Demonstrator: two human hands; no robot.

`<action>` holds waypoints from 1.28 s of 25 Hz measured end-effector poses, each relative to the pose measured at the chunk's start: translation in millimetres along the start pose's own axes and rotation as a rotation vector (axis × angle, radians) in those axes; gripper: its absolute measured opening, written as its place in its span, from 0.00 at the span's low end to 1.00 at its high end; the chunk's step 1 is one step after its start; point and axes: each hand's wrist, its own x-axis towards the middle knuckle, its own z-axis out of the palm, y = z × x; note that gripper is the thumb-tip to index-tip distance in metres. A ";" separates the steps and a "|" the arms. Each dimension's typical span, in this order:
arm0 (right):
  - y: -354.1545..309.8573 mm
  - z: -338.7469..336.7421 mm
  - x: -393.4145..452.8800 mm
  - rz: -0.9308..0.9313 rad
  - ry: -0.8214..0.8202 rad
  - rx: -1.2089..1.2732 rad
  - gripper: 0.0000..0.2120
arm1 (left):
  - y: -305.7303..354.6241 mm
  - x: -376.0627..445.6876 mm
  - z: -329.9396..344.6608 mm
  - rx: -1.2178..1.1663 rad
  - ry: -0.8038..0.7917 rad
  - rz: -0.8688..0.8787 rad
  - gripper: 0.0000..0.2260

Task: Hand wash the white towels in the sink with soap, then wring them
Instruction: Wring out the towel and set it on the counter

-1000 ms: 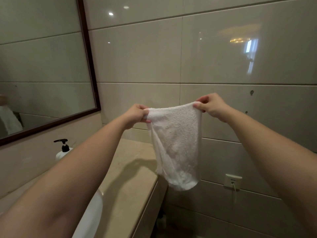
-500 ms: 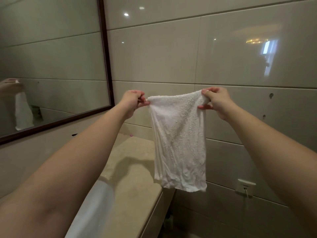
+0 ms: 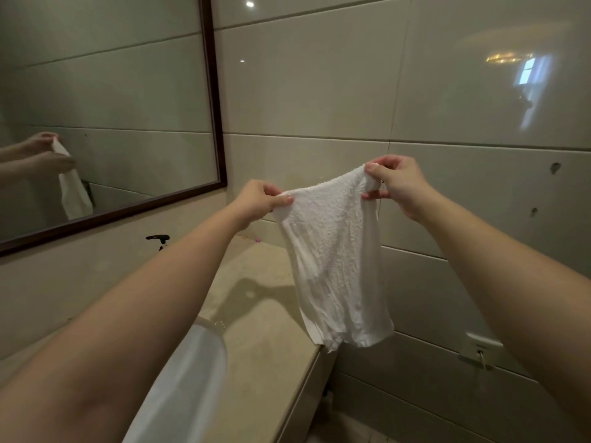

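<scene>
I see left hand [image 3: 260, 199] and right hand [image 3: 395, 183] each in a pinch grip on a top corner | towel [image 3: 335, 266] hangs long axis down, right of sink [image 3: 192, 372], over tabletop [image 3: 265, 330] edge | I judge left hand nearer the sink

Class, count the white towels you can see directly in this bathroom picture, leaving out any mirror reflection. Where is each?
1. The white towel hangs in the air above the counter's end, pinched at its top corners by the left hand and right hand. Others may lie unseen in the sink.
</scene>
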 end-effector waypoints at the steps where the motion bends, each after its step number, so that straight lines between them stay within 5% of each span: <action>1: 2.4 0.7 2.8 -0.003 0.009 -0.007 0.07 | -2.6 1.9 -0.6 -0.120 -0.023 -0.028 0.07; 6: 22.0 16.0 31.0 -0.004 0.085 0.005 0.05 | -14.6 26.5 17.0 -0.566 0.071 -0.141 0.07; 16: 24.0 49.3 89.0 -0.138 0.123 0.177 0.09 | 0.7 77.4 -18.4 -0.594 0.365 0.121 0.06; 21: 69.1 62.4 35.4 -0.004 -0.035 0.206 0.07 | -51.3 25.6 -27.1 -0.539 0.317 -0.024 0.08; 27: 97.2 64.9 -59.0 0.153 0.017 0.181 0.02 | -88.5 -71.8 -33.6 -0.488 0.145 -0.130 0.03; 32: 107.9 72.4 -127.3 0.165 0.008 0.063 0.08 | -111.3 -131.9 -29.4 -0.377 0.182 -0.193 0.03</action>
